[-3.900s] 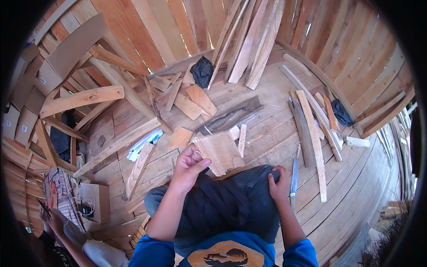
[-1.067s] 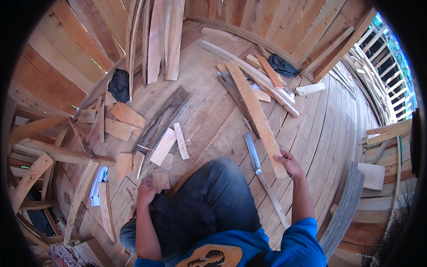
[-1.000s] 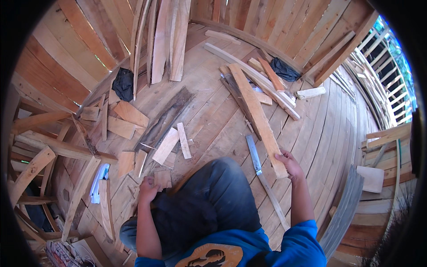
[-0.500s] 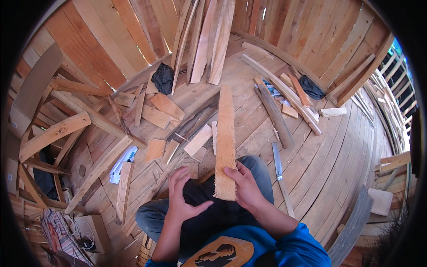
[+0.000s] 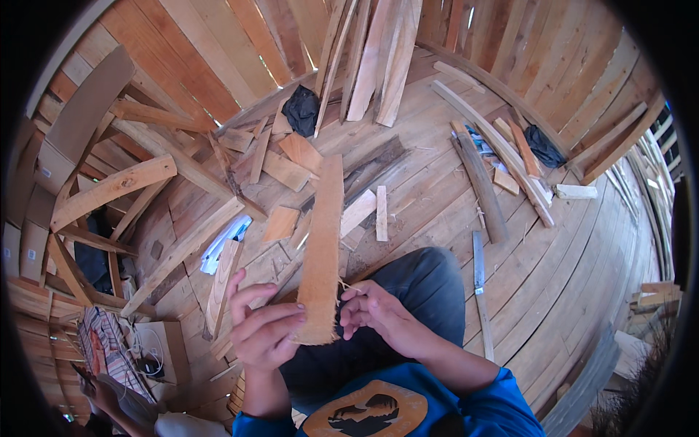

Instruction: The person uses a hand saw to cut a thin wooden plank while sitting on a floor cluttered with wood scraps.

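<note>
A long, tapering wooden board (image 5: 321,240) stands up in front of me, its rough, frayed broad end lowest. My left hand (image 5: 266,328) grips that end from the left, fingertips on its face. Close to the board's right edge is my right hand (image 5: 378,313), its fingers curled. Thin wood splinters (image 5: 348,286) stick out from the edge at its fingertips, and it looks to be pinching them. Beneath the board are my crossed legs in dark trousers.
Offcuts (image 5: 280,223) lie scattered ahead on the plank floor. A saw-like long blade (image 5: 478,273) rests right of my knee. Tall boards (image 5: 368,65) lean at the back wall. A wooden frame (image 5: 189,247) stands left. Another person's hand (image 5: 102,393) holds a dark object at lower left.
The board has passed from my right hand to my left and moved left. My right hand has let go of its face and come to its right edge. The view has shifted left.
</note>
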{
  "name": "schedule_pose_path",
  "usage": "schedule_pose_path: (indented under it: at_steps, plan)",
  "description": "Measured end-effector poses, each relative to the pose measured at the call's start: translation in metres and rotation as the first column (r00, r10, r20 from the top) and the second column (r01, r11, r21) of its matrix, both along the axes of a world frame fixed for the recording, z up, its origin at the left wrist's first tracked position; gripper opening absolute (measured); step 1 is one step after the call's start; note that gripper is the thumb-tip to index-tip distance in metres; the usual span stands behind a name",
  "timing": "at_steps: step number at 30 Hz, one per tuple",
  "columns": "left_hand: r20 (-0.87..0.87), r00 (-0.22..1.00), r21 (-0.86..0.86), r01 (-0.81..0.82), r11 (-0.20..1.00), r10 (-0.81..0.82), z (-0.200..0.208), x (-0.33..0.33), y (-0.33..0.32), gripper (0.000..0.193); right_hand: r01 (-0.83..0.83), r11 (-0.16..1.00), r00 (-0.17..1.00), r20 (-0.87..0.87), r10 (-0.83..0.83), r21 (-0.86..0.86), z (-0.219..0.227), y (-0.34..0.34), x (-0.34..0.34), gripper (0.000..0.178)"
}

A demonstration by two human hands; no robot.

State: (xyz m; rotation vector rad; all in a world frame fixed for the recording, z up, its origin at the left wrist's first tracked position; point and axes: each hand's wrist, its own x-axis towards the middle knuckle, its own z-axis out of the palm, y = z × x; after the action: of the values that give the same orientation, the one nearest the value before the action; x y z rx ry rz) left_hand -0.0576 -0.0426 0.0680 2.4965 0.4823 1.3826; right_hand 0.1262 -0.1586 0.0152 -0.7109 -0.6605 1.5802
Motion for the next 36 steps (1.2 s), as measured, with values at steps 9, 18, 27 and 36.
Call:
schedule_pose_path:
  at_steps: [9, 18, 27, 36]
  plan:
    - [0.466, 0.855, -0.135, -0.187, 0.973, 0.229, 0.017, -0.058, 0.055, 0.026, 0.887, 0.457, 0.174, 0.871, -0.46, 0.064, -0.127, -0.085, 0.165, 0.013]
    - [0.434, 0.899, -0.163, 0.009, 0.987, 0.064, 0.007, -0.039, 0.053, 0.039, 0.894, 0.442, -0.138, 0.892, 0.431, -0.075, -0.27, -0.228, 0.16, 0.048]
    - [0.38, 0.916, -0.089, -0.101, 0.991, 0.128, 0.019, 0.0, 0.031, 0.031, 0.817, 0.513, 0.075, 0.93, 0.36, -0.265, -0.274, -0.223, 0.183, 0.038]
    - [0.24, 0.966, -0.085, -0.082, 0.993, 0.101, 0.017, 0.004, 0.012, 0.02, 0.657, 0.753, 0.233, 0.947, -0.221, 0.014, -0.108, -0.072, 0.149, 0.033]
